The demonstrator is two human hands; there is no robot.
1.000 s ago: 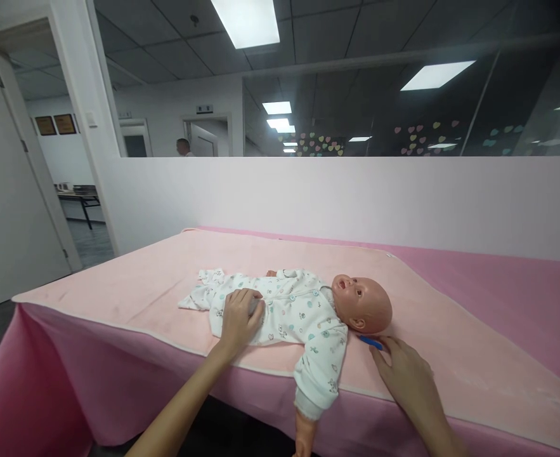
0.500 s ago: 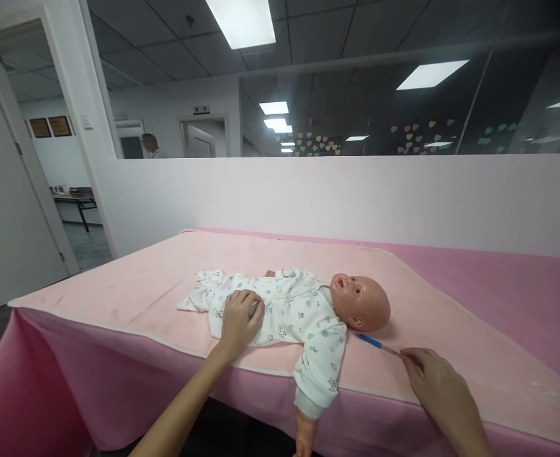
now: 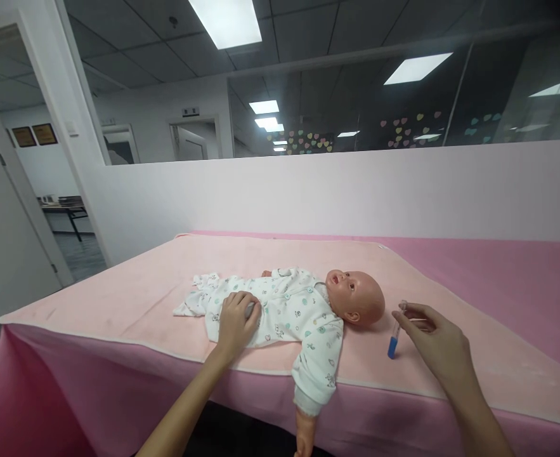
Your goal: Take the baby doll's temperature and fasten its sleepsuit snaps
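Stick (image 3: 392, 346): thin, with a clear shaft and a blue end; it stands at a steep slant just left of the right hand (image 3: 439, 343) and well apart from the left hand (image 3: 236, 320).
Blue end: points down, close above or on the pale cloth (image 3: 137, 289); I cannot tell whether it touches.
Right hand: closed in a pinch on the stick's upper end between thumb and fingers, the other fingers bent, at the right of the doll (image 3: 280, 311).
Left hand: lies on the doll's belly, palm down, fingers loosely bent; something greyish shows between thumb and fingers, perhaps only shaded fabric, so I cannot tell if it grips anything.
Doll: on its back between the hands, in a white patterned suit, feet to the left, head (image 3: 360, 297) to the right with the stick just beyond it.
Near arm (image 3: 306, 428): hangs over the edge of the counter (image 3: 512, 273), its sleeve pushed above the bare forearm.
Counter: spread with the pale cloth over a deeper pink cover.
Wall (image 3: 308, 197): white, behind the counter, with a window (image 3: 337, 82) above it.
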